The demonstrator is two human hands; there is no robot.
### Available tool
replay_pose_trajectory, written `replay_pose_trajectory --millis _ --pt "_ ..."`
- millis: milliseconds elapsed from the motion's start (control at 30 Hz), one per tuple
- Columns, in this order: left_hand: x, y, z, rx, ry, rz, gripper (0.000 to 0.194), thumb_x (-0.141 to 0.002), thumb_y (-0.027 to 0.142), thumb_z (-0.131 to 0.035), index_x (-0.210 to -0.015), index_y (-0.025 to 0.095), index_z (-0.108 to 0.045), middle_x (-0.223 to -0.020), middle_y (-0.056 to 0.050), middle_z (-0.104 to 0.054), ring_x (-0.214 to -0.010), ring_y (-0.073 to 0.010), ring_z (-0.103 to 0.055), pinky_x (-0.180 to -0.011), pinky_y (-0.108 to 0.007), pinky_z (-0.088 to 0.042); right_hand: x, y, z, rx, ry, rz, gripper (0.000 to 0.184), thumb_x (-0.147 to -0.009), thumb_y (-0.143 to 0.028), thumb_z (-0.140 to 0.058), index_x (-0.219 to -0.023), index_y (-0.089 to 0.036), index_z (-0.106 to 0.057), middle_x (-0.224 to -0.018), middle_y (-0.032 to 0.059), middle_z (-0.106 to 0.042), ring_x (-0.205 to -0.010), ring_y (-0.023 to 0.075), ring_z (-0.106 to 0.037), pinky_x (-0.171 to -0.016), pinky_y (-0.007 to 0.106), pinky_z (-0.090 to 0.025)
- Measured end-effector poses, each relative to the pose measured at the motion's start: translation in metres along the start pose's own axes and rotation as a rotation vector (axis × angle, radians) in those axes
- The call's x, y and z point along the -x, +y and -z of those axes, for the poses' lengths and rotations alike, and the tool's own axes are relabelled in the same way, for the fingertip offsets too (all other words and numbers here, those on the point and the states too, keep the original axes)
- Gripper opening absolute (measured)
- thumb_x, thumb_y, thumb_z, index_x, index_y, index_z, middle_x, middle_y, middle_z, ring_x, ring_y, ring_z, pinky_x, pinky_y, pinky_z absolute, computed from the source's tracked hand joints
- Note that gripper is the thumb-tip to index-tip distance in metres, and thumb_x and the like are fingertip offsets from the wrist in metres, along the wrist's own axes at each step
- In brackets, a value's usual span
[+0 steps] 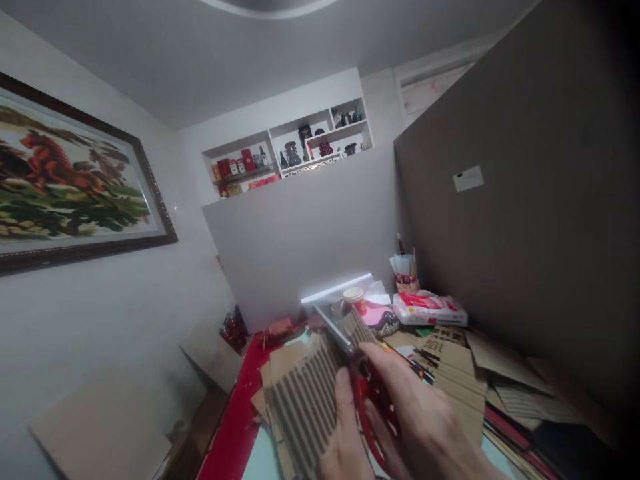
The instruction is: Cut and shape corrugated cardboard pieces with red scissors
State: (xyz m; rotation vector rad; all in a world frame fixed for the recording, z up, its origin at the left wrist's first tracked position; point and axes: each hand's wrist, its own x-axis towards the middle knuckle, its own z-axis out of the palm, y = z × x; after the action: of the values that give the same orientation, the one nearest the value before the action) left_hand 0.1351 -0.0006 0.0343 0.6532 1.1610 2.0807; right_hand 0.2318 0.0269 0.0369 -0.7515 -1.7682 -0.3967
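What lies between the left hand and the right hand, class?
In the head view, the red scissors handle lies between the left hand and right hand.

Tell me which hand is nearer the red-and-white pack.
Right. The right hand grips scissors below the pack in view; the left hand, farther left, holds ribbed cardboard.

The person's two hands are bare. The left hand (345,447) shows a thumb (344,393) with a round tip. The right hand (425,407) has a wide back, and its wrist (473,460) is bare too. It all looks a bit blurry, so the nails are hard to make out.
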Motion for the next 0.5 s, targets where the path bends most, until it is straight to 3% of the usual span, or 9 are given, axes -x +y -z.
replay_pose_trajectory --millis 133,200,267,367,433,500 --pt "-0.002 0.022 -0.012 0.023 0.035 0.095 0.017 -0.080 0.034 -0.080 -0.090 0.020 -0.077 -0.085 -0.009 -0.079 -0.113 -0.0300 -0.071 -0.094 -0.038 -0.058 -0.021 0.005 0.019 -0.030 -0.016 -0.015 0.032 -0.098 -0.017 -0.043 -0.129 -0.010 -0.051 -0.097 0.0149 -0.073 -0.080 0.0222 -0.077 -0.058 0.026 -0.062" --pt "-0.004 0.039 -0.020 0.110 0.040 0.189 0.027 -0.088 0.041 -0.071 -0.087 0.015 -0.076 -0.084 -0.013 -0.078 -0.102 -0.0309 -0.075 -0.092 -0.040 -0.059 -0.028 0.007 0.025 -0.019 -0.003 -0.003 0.031 -0.098 -0.016 -0.042 -0.127 -0.010 -0.053 -0.097 0.0144 -0.074 -0.079 0.0220 -0.077 -0.059 0.028 -0.063" --pt "-0.005 0.054 -0.027 0.226 0.022 0.221 0.027 -0.092 0.037 -0.064 -0.088 0.012 -0.075 -0.082 -0.013 -0.078 -0.089 -0.0289 -0.077 -0.087 -0.041 -0.062 -0.029 0.008 0.027 0.018 0.015 0.023 0.031 -0.099 -0.017 -0.041 -0.126 -0.010 -0.054 -0.099 0.0152 -0.075 -0.077 0.0227 -0.078 -0.057 0.029 -0.063" --pt "-0.008 0.069 -0.032 0.439 0.071 0.097 0.014 -0.089 0.015 -0.066 -0.101 0.015 -0.075 -0.081 -0.007 -0.079 -0.080 -0.0211 -0.078 -0.087 -0.032 -0.062 -0.025 0.009 0.024 0.037 0.016 0.067 0.031 -0.099 -0.019 -0.043 -0.126 -0.009 -0.057 -0.095 0.0144 -0.076 -0.072 0.0219 -0.077 -0.049 0.026 -0.059" --pt "-0.010 0.074 -0.032 0.470 0.121 -0.037 0.030 -0.085 0.006 -0.069 -0.112 0.019 -0.073 -0.086 -0.005 -0.080 -0.080 -0.0190 -0.078 -0.085 -0.030 -0.063 -0.021 0.010 0.021 0.029 -0.003 0.085 0.032 -0.100 -0.019 -0.045 -0.128 -0.009 -0.056 -0.093 0.0131 -0.076 -0.068 0.0195 -0.076 -0.047 0.024 -0.056" --pt "-0.014 0.075 -0.031 0.473 0.129 -0.088 0.038 -0.085 0.007 -0.070 -0.120 0.019 -0.070 -0.092 -0.005 -0.080 -0.082 -0.0208 -0.078 -0.080 -0.032 -0.065 -0.016 0.010 0.019 0.049 -0.027 0.104 0.034 -0.100 -0.020 -0.046 -0.131 -0.008 -0.055 -0.095 0.0133 -0.075 -0.065 0.0179 -0.074 -0.047 0.024 -0.054"
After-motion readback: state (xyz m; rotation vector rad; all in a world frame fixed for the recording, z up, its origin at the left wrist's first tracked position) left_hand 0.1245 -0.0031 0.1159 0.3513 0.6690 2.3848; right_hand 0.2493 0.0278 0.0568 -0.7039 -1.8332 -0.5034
